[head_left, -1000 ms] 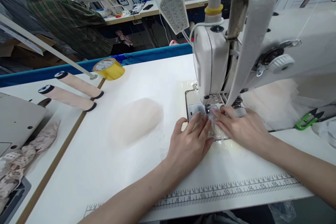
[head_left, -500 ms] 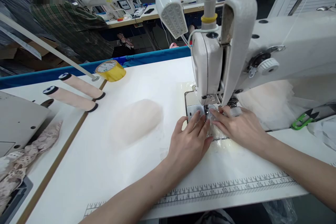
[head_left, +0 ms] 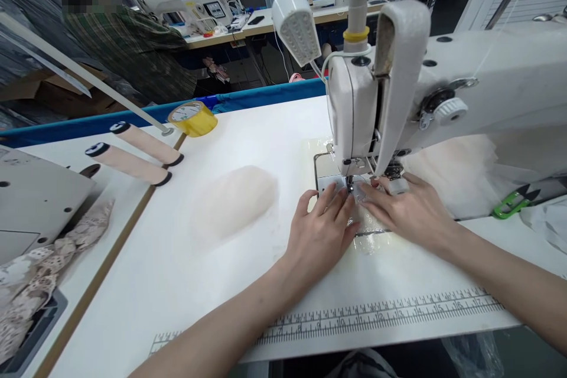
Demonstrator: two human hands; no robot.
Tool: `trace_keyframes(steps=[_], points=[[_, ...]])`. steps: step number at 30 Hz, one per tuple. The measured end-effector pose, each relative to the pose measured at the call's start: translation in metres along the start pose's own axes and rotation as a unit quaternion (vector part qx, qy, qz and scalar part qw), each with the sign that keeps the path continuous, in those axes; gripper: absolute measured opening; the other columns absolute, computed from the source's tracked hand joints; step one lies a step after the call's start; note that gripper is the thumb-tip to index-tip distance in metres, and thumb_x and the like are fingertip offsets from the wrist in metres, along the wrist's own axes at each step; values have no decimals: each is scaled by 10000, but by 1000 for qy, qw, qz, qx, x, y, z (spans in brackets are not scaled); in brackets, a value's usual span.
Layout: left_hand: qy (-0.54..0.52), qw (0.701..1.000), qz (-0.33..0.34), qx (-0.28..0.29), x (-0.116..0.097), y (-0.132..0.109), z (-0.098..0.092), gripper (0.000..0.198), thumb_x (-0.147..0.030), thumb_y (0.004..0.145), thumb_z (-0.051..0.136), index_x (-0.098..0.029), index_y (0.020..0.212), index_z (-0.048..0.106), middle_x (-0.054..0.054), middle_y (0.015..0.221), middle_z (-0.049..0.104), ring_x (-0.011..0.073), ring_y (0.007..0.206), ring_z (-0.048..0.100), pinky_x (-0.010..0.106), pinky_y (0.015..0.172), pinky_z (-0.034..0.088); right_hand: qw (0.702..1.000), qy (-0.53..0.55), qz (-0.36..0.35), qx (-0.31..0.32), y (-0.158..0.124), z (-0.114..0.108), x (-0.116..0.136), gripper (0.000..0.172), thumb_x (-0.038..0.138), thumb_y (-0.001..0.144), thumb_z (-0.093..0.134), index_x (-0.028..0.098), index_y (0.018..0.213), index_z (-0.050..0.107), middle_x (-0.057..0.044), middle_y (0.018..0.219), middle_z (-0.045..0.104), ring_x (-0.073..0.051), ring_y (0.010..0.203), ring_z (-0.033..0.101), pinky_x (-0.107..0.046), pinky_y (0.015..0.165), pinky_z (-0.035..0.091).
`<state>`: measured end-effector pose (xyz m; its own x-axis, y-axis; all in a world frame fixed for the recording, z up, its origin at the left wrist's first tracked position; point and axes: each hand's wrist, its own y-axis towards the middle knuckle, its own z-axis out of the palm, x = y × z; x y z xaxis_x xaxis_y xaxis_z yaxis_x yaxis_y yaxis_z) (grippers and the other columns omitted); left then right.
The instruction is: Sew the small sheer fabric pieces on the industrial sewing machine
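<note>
view down onto a white table (head_left: 248,130) with a white sewing machine (head_left: 465,88) on its right half. far left of the sewing machine, patterned lace (head_left: 39,271) lies heaped at the table's edge. closer to the machine, two pale thread cones (head_left: 133,156) lie on their sides, with a yellow tape roll (head_left: 194,118) just behind them. a soft mound of pale tulle (head_left: 234,201) rests well left of the machine.

the left hand (head_left: 321,236) reaches in from the lower left, forearm stretched across the table, palm down. its fingers are straight and slightly spread, tips pressing a small sheer fabric piece (head_left: 370,225) just left of the machine's needle. nothing is pinched; the hand lies flat. the fabric piece lies on the machine's bed right in front of the needle, between both hands.

the right hand (head_left: 410,212) comes from the lower right, also flat and palm down, fingertips on the same fabric just right of the needle. green thread snips (head_left: 514,204) lie at the machine's base, far right.
</note>
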<state>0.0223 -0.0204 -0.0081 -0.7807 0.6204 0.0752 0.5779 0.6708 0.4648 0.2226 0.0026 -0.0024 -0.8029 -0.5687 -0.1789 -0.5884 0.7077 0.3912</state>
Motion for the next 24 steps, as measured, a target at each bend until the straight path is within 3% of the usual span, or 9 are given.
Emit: trace_keyframes(steps=[3,6,10,16,20,24], points=[[-15,1000,5,-11,1,1,-1,293,-273,912,516,-141,1160,600,82,1161,664,232,1133,558,417,941,357,997,70,-31,-33,-4,-4,-1,251,354,922,511,203,1007,693,-40,875,698,-162,665,574,-313,633,370],[-76,997,8,9,3,4,-3,292,-180,875,503,-153,1149,600,65,1084,672,216,1030,585,400,898,383,986,163,-25,24,-6,-9,0,343,482,866,562,179,989,666,-51,923,687,-181,730,593,-307,622,389],[-191,978,-30,79,8,9,-3,430,-96,746,519,-170,1163,592,70,1126,618,230,1055,545,395,892,405,971,229,13,64,-4,-7,0,252,284,962,417,196,964,653,-32,878,680,-153,693,598,-274,584,385],[-265,954,-123,71,14,15,3,176,-202,911,508,-227,961,674,33,1021,646,198,976,552,381,854,420,946,298,103,78,-3,-1,0,364,371,994,325,178,981,633,-39,801,662,-134,549,548,-256,521,385],[-271,951,-134,65,13,14,3,198,-169,917,510,-233,891,696,8,978,654,169,946,557,362,854,425,947,306,72,63,-4,-1,2,263,350,930,499,167,1073,622,-44,848,665,-145,633,580,-254,550,404],[-204,977,-57,26,12,9,0,191,-166,904,542,-253,969,698,5,982,674,178,966,562,363,871,418,972,236,1,-13,-7,-3,2,196,191,925,484,189,969,676,-18,812,679,-144,676,582,-274,620,401]])
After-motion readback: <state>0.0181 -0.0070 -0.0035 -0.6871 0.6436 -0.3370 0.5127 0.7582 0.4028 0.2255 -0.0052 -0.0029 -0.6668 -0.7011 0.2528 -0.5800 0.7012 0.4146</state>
